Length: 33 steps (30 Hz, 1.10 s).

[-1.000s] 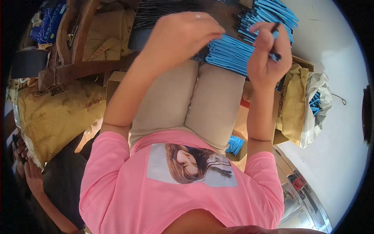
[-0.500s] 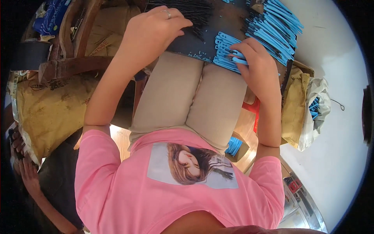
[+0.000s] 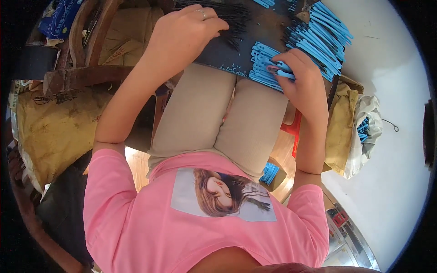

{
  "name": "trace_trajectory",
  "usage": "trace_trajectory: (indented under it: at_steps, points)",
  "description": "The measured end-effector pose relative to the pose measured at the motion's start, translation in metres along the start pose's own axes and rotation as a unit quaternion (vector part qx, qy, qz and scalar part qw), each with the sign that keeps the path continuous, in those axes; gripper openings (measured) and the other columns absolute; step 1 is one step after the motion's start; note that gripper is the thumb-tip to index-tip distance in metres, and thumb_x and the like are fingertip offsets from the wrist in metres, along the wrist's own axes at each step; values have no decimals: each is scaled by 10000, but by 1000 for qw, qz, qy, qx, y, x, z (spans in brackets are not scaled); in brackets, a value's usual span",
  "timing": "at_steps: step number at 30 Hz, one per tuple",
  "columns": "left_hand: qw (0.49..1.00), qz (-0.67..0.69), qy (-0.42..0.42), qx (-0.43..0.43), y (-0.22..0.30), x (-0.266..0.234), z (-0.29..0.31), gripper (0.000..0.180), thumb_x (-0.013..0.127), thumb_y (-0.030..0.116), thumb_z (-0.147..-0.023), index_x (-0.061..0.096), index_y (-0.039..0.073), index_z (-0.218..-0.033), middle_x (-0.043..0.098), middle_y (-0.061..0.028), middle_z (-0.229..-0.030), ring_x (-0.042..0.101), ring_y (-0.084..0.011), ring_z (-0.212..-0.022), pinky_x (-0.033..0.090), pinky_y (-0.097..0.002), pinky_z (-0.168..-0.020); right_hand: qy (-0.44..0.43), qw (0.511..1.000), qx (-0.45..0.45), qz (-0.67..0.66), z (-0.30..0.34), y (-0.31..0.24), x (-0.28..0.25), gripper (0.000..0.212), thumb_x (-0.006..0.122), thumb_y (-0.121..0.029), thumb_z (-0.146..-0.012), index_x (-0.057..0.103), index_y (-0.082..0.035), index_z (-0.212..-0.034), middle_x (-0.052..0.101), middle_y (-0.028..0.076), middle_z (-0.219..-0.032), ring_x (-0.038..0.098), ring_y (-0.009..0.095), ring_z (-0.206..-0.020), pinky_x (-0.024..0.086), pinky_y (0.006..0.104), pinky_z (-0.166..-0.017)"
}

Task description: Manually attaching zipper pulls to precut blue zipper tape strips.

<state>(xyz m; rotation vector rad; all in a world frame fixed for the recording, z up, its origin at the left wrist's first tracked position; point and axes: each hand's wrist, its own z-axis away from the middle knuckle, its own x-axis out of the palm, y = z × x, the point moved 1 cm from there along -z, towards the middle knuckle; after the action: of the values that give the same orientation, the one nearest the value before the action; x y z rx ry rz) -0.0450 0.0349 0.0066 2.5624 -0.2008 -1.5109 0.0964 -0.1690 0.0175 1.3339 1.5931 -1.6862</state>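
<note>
My right hand [image 3: 301, 75] is at the table's near edge, its thumb and fingers closed on a light-blue plastic strip [image 3: 286, 74]. Under and beside it lies a small stack of similar blue strips [image 3: 260, 53] with holes in their ends. Over a heap of thin black sticks [image 3: 231, 13] my left hand [image 3: 189, 29], with a ring on one finger, is bent with thumb and fingertips drawn together. Whatever those fingertips hold is hidden. Farther right, a larger pile of blue strips [image 3: 321, 34] with black parts among them spreads across the dark tabletop [image 3: 218, 52].
Small blue scraps lie along the table's near edge, close to my knees. Wooden chair parts [image 3: 86, 75] and a brown paper sack [image 3: 59, 132] are at left. At right hang a yellowish sack [image 3: 340, 127] and a white bag [image 3: 366, 141] with blue pieces. A box of blue strips [image 3: 271, 175] stands below.
Both hands stay almost in place; the blue strip in my right hand has tilted slightly. Another person's hand at the far left edge has gone from sight.
</note>
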Motion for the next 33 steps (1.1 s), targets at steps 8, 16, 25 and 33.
trace_trajectory:
  at_steps: [8,16,25,33]
  points:
    - [988,123,75,-63,17,-24,-22,110,700,71,-806,674,8,-892,647,-76,-829,643,-176,-690,512,-262,-611,147,989,-5,-19,-3,3,-3,252,719,22,-723,660,-19,-964,666,119,-794,654,203,-686,498,275,-628]
    - [903,356,169,-172,26,23,-53,121,728,83,-785,694,27,-887,694,-34,-843,664,-105,-733,527,-231,-681,207,978,-7,-30,-20,8,-3,246,696,12,-790,684,-23,-1033,667,86,-796,617,136,-710,476,234,-677]
    - [910,355,162,-139,18,58,-53,173,761,180,-759,707,44,-853,689,-93,-752,688,-196,-661,523,-262,-609,302,952,-43,-39,-31,19,3,141,700,-35,-819,665,16,-946,619,80,-733,565,142,-644,450,234,-617]
    - [932,311,138,-129,19,57,-57,119,736,106,-784,707,23,-866,707,-54,-790,657,-85,-687,519,-220,-631,315,945,-66,-63,-38,20,3,144,720,-14,-792,662,27,-917,629,78,-741,543,135,-634,442,230,-608]
